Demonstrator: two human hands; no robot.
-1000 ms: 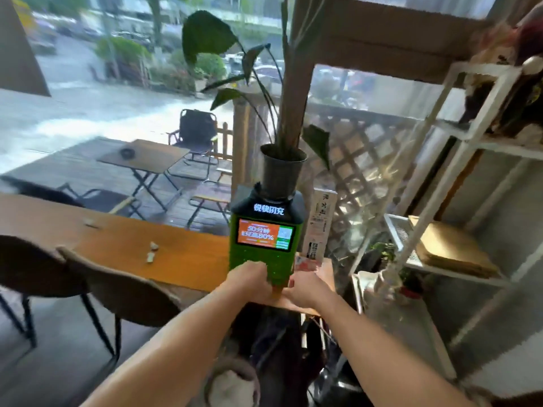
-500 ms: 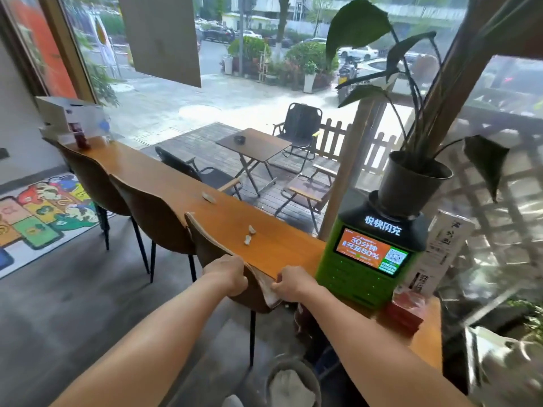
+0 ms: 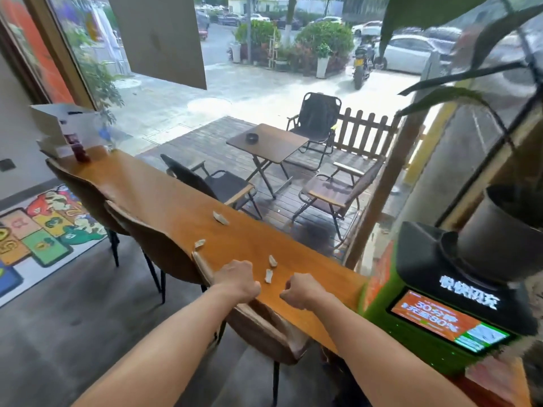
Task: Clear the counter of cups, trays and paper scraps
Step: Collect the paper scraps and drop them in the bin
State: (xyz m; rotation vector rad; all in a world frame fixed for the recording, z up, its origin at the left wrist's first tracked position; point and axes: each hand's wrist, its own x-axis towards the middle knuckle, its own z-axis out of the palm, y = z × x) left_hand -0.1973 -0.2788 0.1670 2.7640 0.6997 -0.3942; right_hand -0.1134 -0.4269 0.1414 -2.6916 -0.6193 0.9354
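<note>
resting curled at the counter (image 3: 164,201) edge: both hands, left hand (image 3: 238,279), right hand (image 3: 302,290).

Your bare forearms reach forward side by side. Your left hand (image 3: 237,279) and your right hand (image 3: 302,290) are both curled into loose fists, knuckles up, a small gap between them.

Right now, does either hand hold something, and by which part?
It cannot be told: left hand and right hand are curled over the counter; nothing visible inside.
</note>
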